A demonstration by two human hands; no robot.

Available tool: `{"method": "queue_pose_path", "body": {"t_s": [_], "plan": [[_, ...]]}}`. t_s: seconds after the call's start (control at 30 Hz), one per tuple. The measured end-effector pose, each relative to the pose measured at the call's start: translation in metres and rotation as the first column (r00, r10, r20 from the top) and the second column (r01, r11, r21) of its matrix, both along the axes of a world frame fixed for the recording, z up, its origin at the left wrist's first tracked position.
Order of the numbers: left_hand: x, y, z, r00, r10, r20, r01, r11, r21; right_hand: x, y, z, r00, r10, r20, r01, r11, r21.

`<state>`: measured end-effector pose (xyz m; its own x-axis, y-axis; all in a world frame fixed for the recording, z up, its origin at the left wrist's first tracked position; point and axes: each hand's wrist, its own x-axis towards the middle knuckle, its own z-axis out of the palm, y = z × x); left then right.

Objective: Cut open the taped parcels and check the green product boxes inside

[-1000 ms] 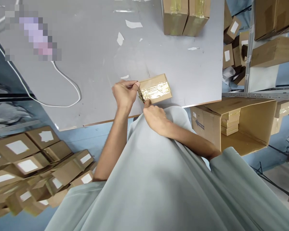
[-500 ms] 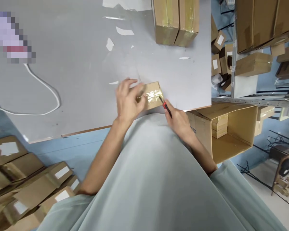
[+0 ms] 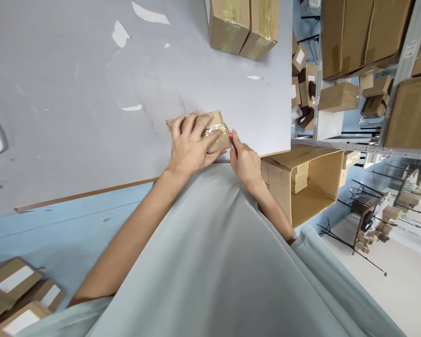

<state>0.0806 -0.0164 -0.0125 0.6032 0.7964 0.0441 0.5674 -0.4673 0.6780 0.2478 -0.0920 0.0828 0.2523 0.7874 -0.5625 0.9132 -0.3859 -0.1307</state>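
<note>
The right hand is closed around a red-handled cutter, its tip at the box just ahead. Beside it, the left hand lies flat, fingers spread, pinning the box to the smooth grey table. Glossy tape over matte cardboard looks slick, so the blade could skid into those fingers.

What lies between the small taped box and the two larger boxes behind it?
Head view: only bare grey table between the small taped box and the larger boxes; a white scrap lies aside.
</note>
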Motion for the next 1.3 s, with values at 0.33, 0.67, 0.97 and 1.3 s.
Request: {"method": "queue_pose_path", "body": {"t_s": [0.33, 0.67, 0.97, 1.3], "plan": [[-0.003, 0.007, -0.004, 0.988, -0.033, 0.153, 0.045, 0.996, -0.075, -0.025, 0.002, 0.006, 0.991, -0.018, 0.129, 0.028, 0.997, -0.072], [-0.003, 0.005, -0.009, 0.963, -0.039, 0.266, 0.071, 0.991, -0.11, -0.067, 0.024, 0.022, 0.957, -0.086, 0.276, 0.136, 0.976, -0.169], [-0.004, -0.001, -0.007, 0.957, -0.049, 0.287, 0.091, 0.987, -0.132, -0.079, 0.003, 0.027, 0.929, -0.178, 0.324, 0.242, 0.955, -0.17], [-0.002, -0.001, -0.011, 0.972, -0.04, 0.233, 0.062, 0.994, -0.087, -0.067, 0.003, 0.035, 0.963, -0.135, 0.231, 0.154, 0.986, -0.067]]}}
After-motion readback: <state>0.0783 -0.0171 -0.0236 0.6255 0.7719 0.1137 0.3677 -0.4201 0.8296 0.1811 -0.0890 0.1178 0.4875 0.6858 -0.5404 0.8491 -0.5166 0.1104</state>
